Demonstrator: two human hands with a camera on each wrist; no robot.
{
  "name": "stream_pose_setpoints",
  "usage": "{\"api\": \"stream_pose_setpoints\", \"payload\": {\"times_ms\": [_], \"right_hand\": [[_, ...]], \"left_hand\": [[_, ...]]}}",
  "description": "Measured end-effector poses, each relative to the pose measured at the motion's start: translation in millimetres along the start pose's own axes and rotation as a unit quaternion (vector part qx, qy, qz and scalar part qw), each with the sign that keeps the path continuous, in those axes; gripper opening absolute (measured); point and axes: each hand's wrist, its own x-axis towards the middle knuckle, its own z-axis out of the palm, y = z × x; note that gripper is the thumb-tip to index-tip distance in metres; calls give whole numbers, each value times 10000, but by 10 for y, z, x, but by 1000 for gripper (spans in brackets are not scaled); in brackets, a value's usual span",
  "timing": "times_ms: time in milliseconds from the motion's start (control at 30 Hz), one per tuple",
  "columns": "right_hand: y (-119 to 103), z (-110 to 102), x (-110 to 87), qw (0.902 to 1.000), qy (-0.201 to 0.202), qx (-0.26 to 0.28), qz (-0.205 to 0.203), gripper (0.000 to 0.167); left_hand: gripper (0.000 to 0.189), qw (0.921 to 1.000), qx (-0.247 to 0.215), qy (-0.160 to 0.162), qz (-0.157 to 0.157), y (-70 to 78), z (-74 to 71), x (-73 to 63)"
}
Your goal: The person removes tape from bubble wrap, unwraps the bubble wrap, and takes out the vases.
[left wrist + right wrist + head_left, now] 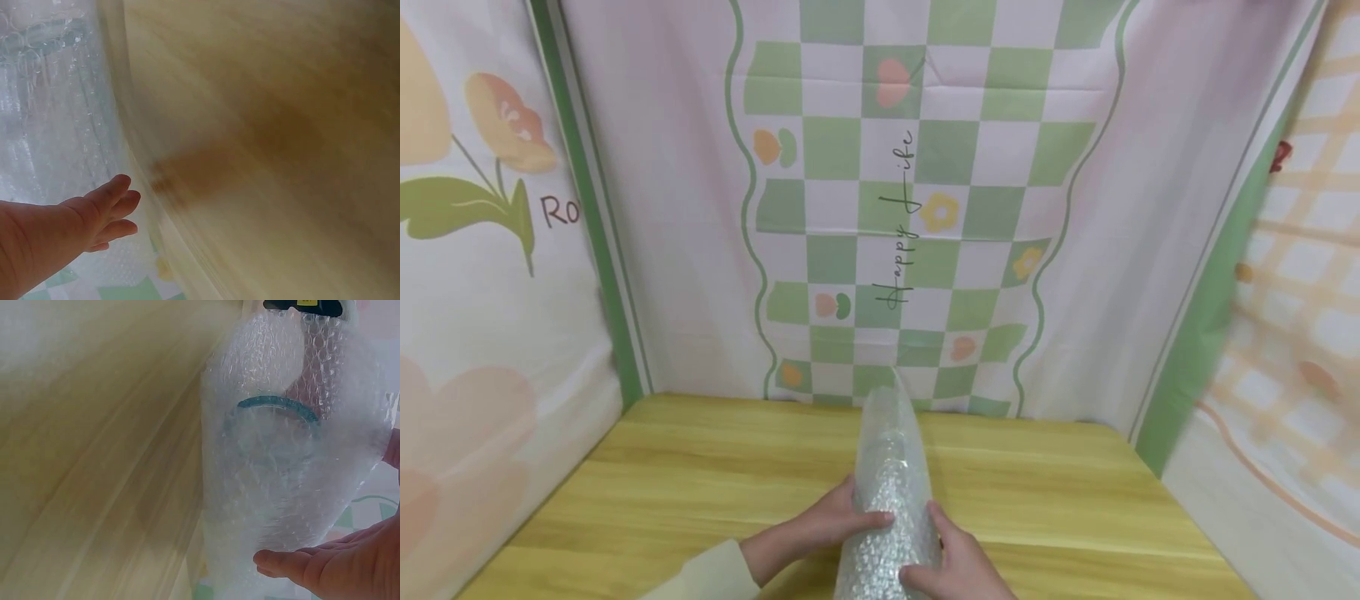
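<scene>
A roll of clear bubble wrap [891, 467] stands out from the lower middle of the head view, its far end narrowing to a loose pointed flap. My left hand [827, 518] holds its left side, the thumb lying across the top. On the right side, nearer to me, my right hand [958, 560] grips it between thumb and fingers. Through the plastic [262, 475] in the right wrist view shows a curved teal rim [278, 401]; what it belongs to cannot be made out. In the left wrist view the left hand [81, 219] is against the wrap.
A wood-grain tabletop [700, 467] lies under the hands. Behind it hangs a green and white checked cloth [887, 208]. Printed cloths close in the left side [475, 317] and right side [1285, 358]. A black item with a yellow label [303, 306] tops the right wrist view.
</scene>
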Motion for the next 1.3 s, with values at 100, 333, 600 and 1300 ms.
{"api": "stream_pose_setpoints", "payload": {"times_ms": [100, 333, 600, 1300], "right_hand": [[18, 7, 3, 9999, -6, 57, -85, 100], [49, -1, 14, 9995, -101, 135, -254, 95], [51, 3, 25, 9992, -84, 166, -350, 92], [70, -10, 23, 9977, 154, 521, -394, 80]], "left_hand": [[86, 10000, 15, -2, -22, 5, 2, 0], [87, 9999, 8, -76, 70, 1, -1, 4], [89, 10000, 22, -46, 32, 0, 4, -17], [88, 10000, 15, -65, -25, 31, 4, -20]]}}
